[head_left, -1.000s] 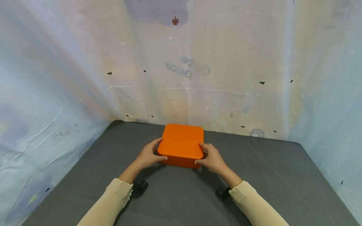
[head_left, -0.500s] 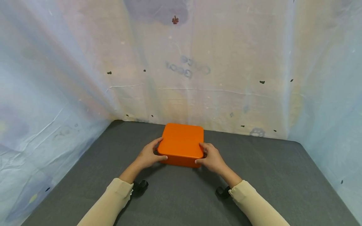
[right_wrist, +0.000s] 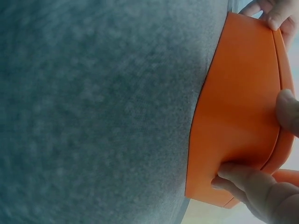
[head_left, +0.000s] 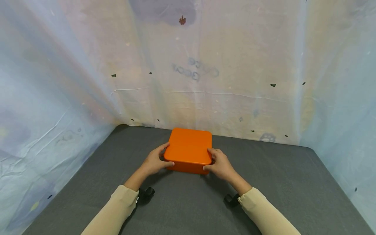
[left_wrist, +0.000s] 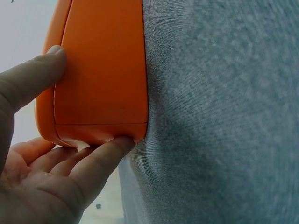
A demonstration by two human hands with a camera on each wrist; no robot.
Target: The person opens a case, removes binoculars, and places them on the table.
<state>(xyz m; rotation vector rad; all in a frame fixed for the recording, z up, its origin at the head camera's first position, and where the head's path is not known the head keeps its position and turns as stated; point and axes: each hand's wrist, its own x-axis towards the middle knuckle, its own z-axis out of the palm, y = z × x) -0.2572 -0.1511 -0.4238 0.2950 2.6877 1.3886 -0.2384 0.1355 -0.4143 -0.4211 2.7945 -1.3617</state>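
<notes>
A square orange box [head_left: 189, 147] with rounded corners and a flat lid rests on the grey surface, between both hands. My left hand [head_left: 152, 162] grips its near left corner, thumb on the front and fingers along the left side. In the left wrist view, the thumb [left_wrist: 53, 65] lies across the seam under the lid, while the fingers [left_wrist: 105, 161] press the side wall. My right hand [head_left: 221, 166] holds the near right corner in the same way. The right wrist view has its thumb [right_wrist: 288, 109] at the lid seam and fingertips [right_wrist: 233, 175] on the side wall.
The grey cloth-covered table [head_left: 264, 182] extends around the box. A pale patterned sheet [head_left: 235, 65] hangs behind the table and along both sides, close behind the box. Black curved pieces, left [head_left: 147, 193] and right [head_left: 231, 199], sit at the cuffs of the cream sleeves.
</notes>
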